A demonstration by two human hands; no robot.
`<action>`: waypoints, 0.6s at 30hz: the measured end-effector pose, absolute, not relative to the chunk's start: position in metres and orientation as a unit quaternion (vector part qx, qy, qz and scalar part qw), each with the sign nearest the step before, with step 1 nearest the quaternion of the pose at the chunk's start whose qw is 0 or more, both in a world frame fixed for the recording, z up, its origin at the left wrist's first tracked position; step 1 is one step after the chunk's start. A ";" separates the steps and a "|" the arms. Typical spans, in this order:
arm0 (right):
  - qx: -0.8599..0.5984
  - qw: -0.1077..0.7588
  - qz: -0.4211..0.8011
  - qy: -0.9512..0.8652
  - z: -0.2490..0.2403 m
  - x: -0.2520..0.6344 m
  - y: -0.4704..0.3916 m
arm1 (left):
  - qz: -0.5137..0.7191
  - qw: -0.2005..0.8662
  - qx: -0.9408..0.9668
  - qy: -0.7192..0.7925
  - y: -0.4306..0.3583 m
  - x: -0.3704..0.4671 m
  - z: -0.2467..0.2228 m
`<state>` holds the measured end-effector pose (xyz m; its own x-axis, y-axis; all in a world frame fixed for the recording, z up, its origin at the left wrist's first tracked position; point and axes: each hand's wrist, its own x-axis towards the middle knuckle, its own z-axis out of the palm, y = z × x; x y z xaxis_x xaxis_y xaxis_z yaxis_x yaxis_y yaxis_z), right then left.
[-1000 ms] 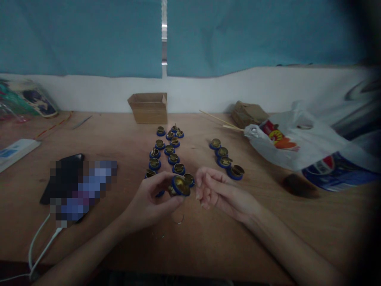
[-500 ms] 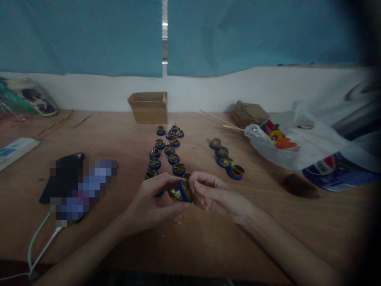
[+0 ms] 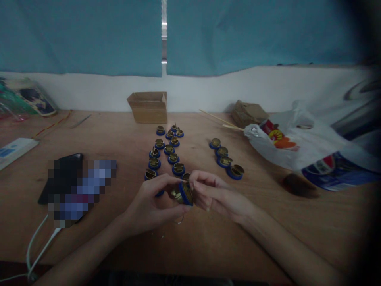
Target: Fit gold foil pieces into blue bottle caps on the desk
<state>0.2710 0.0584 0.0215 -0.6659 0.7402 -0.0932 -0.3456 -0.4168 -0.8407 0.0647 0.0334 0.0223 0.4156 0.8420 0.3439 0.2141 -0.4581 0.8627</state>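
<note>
My left hand (image 3: 150, 202) grips a small round can top (image 3: 183, 194), gold inside with a blue rim, held on edge above the wooden table (image 3: 208, 234). My right hand (image 3: 217, 196) meets it from the right, thumb and forefinger pinching at its upper edge. Just beyond my hands, several like can tops stand in two rows (image 3: 166, 153). A shorter row of them (image 3: 226, 160) lies to the right. A small metal ring (image 3: 178, 219) lies on the table under my hands.
A phone (image 3: 64, 178) with a white cable (image 3: 38, 246) lies at the left, a white power strip (image 3: 14, 149) beyond it. A cardboard box (image 3: 148, 106) stands at the back wall. White plastic bags (image 3: 300, 143), a crumpled brown packet (image 3: 248, 113) and thin sticks (image 3: 220, 121) fill the right.
My right hand closed in from the right and now pinches the can top. The can top has turned from facing me to standing on edge and dropped slightly.
</note>
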 end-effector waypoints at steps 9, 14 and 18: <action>-0.235 0.336 0.812 -0.415 0.027 0.271 0.058 | 0.398 0.382 0.752 0.361 0.033 0.066 0.027; -0.250 0.344 0.804 -0.416 0.029 0.271 0.057 | 0.406 0.377 0.755 0.352 0.032 0.066 0.027; -0.253 0.341 0.797 -0.431 0.030 0.270 0.055 | 0.408 0.366 0.757 0.355 0.032 0.066 0.026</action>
<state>0.2704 0.0552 0.0304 -0.6400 0.7604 -0.1100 -0.3247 -0.3974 -0.8583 0.0657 0.0325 0.0261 0.4151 0.8365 0.3578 0.2390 -0.4798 0.8442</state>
